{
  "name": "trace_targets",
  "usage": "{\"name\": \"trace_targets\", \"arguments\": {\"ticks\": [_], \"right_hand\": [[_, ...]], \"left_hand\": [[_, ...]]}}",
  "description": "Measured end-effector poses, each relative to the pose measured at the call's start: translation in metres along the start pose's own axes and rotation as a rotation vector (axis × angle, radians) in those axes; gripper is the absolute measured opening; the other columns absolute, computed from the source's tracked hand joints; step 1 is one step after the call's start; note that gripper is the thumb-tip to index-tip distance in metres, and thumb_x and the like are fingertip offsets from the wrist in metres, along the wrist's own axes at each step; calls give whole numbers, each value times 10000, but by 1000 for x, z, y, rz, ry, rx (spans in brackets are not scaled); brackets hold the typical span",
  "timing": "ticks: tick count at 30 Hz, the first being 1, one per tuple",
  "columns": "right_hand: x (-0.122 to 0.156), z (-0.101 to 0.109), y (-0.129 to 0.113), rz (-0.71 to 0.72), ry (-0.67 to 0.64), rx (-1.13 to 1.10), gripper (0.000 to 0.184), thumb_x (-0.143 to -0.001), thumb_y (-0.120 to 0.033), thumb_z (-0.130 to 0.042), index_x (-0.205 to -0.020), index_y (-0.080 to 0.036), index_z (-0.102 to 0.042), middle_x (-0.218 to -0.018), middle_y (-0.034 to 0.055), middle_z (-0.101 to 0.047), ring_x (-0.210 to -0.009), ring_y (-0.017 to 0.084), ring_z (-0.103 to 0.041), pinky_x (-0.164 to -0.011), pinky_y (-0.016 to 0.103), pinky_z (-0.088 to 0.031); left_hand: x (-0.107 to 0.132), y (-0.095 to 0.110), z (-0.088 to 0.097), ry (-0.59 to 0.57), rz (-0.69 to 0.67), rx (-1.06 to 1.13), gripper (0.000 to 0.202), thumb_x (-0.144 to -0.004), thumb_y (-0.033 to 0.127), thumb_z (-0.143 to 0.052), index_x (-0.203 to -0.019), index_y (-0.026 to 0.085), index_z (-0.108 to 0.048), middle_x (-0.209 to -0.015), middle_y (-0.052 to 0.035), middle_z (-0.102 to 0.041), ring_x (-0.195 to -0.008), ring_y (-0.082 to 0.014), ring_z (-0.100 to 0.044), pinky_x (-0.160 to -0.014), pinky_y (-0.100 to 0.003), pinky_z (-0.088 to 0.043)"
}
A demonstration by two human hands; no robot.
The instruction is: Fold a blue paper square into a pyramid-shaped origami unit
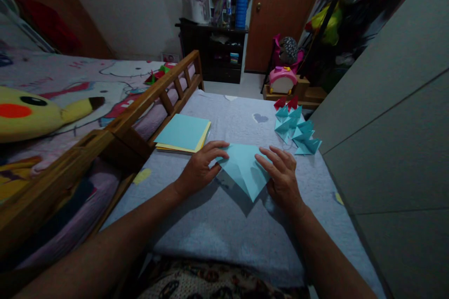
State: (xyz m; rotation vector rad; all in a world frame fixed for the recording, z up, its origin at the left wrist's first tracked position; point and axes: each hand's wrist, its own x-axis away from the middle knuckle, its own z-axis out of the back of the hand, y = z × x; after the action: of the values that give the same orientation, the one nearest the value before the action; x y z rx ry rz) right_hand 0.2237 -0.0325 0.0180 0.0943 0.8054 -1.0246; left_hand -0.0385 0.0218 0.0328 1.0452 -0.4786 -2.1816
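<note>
A light blue sheet of origami paper point(243, 166), partly folded, is held between my two hands just over the cloth, one corner pointing toward me. My left hand point(205, 163) pinches its left edge, thumb below and fingers on top. On the right side, my right hand point(282, 175) grips the paper with the thumb hidden under it and the fingers over the top. Left of the paper lies a stack of square paper point(184, 131), blue on top and yellow beneath. Several folded blue paper pieces point(287, 124) stand at the right, with red folded pieces point(286, 103) behind them.
A pale patterned cloth point(224, 238) covers the surface under my hands. A wooden bed rail point(150, 88) runs along the left, with a yellow plush toy point(31, 114) beyond it. A grey panel point(393, 117) borders the right side. Further back stands a dark cabinet point(213, 51).
</note>
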Motion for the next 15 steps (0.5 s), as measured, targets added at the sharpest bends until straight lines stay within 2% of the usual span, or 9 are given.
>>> {"name": "trace_targets", "arguments": {"ticks": [3, 6, 8, 10, 11, 13, 15], "right_hand": [[5, -8, 4, 79, -174, 49, 516, -910, -54, -448, -1360, -272, -578, -1451, 57, -591, -1409, 272, -435, -1156, 536, -230], [9, -13, 5, 110, -330, 43, 511, -912, -52, -458, -1348, -282, -592, -1447, 36, -599, -1420, 268, -431, -1161, 544, -224], [10, -14, 3, 110, -409, 15, 531, -872, -28, -472, -1318, -276, -615, -1439, 36, -606, -1415, 267, -442, -1165, 550, -226], [9, -12, -1, 98, -478, -22, 577, -812, -12, -492, -1317, -261, -617, -1454, 46, -592, -1418, 268, -439, -1173, 553, -224], [9, -12, -3, 92, -510, -38, 607, -786, -14, -503, -1334, -254, -605, -1471, 52, -576, -1427, 271, -427, -1178, 554, -222], [8, -10, -7, 80, -565, -59, 657, -758, -29, -517, -1376, -245, -572, -1503, 59, -541, -1443, 272, -404, -1186, 556, -219], [8, -9, -10, 70, -611, -73, 676, -754, -42, -517, -1399, -242, -551, -1511, 61, -532, -1437, 267, -414, -1180, 554, -244]], "left_hand": [[13, -13, 0, -85, -77, -65, 389, -876, 53, -533, -1225, 210, -601, -1275, -107, -644, -1186, -226, -626, -1013, -438, -533], [25, -21, 0, -177, -161, -191, 385, -889, 67, -540, -1247, 196, -602, -1296, -123, -627, -1204, -252, -606, -999, -467, -538], [31, -19, 1, -220, -181, -324, 356, -888, 111, -597, -1237, 179, -616, -1328, -146, -613, -1273, -323, -549, -1037, -562, -488], [35, -12, 0, -221, -153, -475, 387, -890, 151, -641, -1274, 185, -607, -1377, -150, -597, -1359, -415, -445, -1084, -706, -358], [37, -8, -1, -224, -154, -517, 389, -900, 155, -639, -1286, 192, -602, -1401, -141, -588, -1381, -434, -412, -1094, -738, -312], [39, 0, -4, -242, -232, -531, 340, -939, 133, -592, -1274, 190, -603, -1395, -122, -606, -1369, -391, -445, -1106, -672, -355], [40, 5, -9, -275, -352, -487, 287, -966, 110, -544, -1239, 169, -612, -1339, -122, -645, -1297, -321, -535, -1052, -530, -474]]}}
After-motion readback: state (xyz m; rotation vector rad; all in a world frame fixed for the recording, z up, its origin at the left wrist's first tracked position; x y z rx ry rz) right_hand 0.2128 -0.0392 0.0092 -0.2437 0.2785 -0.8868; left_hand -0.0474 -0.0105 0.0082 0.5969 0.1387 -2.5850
